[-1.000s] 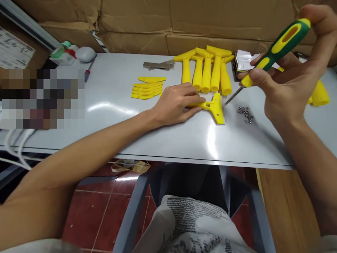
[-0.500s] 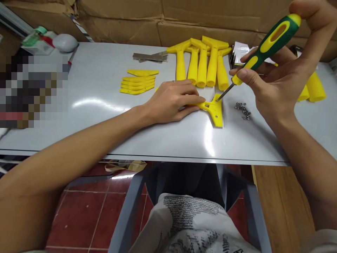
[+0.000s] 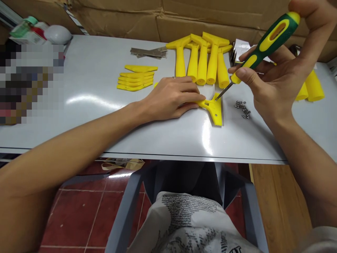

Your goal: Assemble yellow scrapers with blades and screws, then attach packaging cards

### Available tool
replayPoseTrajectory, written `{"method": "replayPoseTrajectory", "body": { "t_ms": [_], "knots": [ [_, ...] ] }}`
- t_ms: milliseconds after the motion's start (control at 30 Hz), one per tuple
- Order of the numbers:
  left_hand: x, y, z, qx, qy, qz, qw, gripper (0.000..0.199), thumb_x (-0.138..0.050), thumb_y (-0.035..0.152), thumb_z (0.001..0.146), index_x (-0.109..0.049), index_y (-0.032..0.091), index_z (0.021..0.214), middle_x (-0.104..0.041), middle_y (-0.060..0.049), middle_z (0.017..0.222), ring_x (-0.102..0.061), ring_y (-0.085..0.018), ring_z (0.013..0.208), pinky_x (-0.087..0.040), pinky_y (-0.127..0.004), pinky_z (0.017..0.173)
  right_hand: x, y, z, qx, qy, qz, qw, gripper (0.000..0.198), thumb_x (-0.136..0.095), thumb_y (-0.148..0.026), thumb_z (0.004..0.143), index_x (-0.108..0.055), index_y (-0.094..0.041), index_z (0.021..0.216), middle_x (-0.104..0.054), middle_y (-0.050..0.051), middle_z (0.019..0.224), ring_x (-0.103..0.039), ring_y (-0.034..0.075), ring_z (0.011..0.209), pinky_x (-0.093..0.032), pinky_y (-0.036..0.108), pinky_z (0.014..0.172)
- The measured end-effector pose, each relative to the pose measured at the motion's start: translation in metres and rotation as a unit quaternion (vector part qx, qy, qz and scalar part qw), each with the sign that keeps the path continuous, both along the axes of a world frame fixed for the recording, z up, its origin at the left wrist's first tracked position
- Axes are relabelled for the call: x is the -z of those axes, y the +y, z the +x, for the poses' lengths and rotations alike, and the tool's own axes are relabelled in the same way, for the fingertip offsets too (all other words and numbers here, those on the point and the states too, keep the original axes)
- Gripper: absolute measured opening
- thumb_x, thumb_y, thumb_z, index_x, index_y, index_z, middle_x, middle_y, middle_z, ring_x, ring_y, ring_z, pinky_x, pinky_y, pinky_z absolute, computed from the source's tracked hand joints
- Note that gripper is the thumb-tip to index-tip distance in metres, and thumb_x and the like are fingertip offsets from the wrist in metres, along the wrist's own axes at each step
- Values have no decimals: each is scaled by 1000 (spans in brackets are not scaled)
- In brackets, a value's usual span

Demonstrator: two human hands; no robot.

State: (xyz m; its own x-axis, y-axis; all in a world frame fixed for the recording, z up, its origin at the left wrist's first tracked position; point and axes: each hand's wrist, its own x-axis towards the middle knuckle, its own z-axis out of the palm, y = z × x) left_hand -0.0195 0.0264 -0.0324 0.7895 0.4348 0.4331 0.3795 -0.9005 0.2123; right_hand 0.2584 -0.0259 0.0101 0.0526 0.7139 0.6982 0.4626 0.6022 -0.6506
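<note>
Yellow scraper (image 3: 214,110) lies on the table (image 3: 158,138) in the head view; the left hand (image 3: 176,98) is clamped on its handle, mostly hidden. Right hand (image 3: 276,77), at 2 o'clock of it, is clamped on a green-and-yellow screwdriver (image 3: 259,52), tip at the scraper's 12 o'clock hole. Loose screws (image 3: 244,110) sit at 3 o'clock, yellow strips (image 3: 135,82) at 10.

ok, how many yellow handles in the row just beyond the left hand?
5 visible beyond the left hand, left to right: leftmost handle, second handle, middle handle, fourth handle, rightmost handle. They overlap at the top, so another may be hidden.
</note>
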Motion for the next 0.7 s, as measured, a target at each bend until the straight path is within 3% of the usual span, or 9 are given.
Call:
{"method": "replayPoseTrajectory", "body": {
  "t_ms": [100,167,233,300,367,567,633,700],
  "knots": [
    [-1,1,1,6,11,-3,1000,48,-47,64,116,-84,35,129,-84,-9,118,-76,-32,119,-60,-50,96,-1,1,-1,-33,22,-33,999,79,-99,-55,83,-49,-39,142,-45,-4,165,-76,11,106,-76,35,104],
    [-2,1,1,8,8,-9,1000,47,-48,63,116,-84,36,127,-83,-9,119,-76,-32,120,-60,-51,97,-4,2,-1,-102,56,-71,991,92,-100,-56,79,-38,-40,145,-58,-4,151,-79,16,112,-74,42,110],
    [-2,1,1,8,1,-16,1000,45,-50,63,115,-84,36,126,-83,-9,118,-76,-33,121,-60,-52,98,-8,1,1,-155,64,-124,978,100,-97,-57,79,-29,-42,150,-69,-6,133,-80,22,128,-66,49,126],
    [-2,2,2,7,-6,-22,1000,42,-51,62,115,-84,37,125,-83,-8,119,-76,-33,121,-60,-52,99,-14,-1,4,-155,41,-181,970,100,-95,-56,81,-27,-45,154,-73,-6,133,-74,25,144,-54,52,140],
    [-1,2,2,5,-11,-28,1000,40,-52,60,115,-84,38,124,-82,-7,120,-76,-33,121,-59,-53,101,-18,-4,7,-136,31,-209,968,100,-96,-56,79,-30,-48,154,-73,-5,144,-70,29,150,-53,55,141],
    [-1,2,3,3,3,-28,1000,39,-51,55,115,-83,37,127,-82,-9,125,-74,-34,128,-59,-56,103,-17,-1,10,-145,28,-183,972,113,-95,-61,72,-26,-48,160,-78,-1,140,-75,35,139,-58,65,131],
    [0,2,3,0,0,-32,999,39,-51,56,115,-83,37,126,-82,-9,124,-74,-35,128,-59,-57,103,-13,4,12,-137,3,-163,977,103,-94,-61,77,-30,-51,158,-74,-4,148,-77,31,136,-61,60,129],
    [0,2,3,-3,-2,-34,999,38,-52,56,114,-83,36,125,-82,-8,124,-73,-36,129,-59,-58,103,-7,10,16,-162,-29,-94,982,91,-91,-63,84,-34,-55,154,-69,-10,153,-79,26,133,-65,56,123]
  ]
}}
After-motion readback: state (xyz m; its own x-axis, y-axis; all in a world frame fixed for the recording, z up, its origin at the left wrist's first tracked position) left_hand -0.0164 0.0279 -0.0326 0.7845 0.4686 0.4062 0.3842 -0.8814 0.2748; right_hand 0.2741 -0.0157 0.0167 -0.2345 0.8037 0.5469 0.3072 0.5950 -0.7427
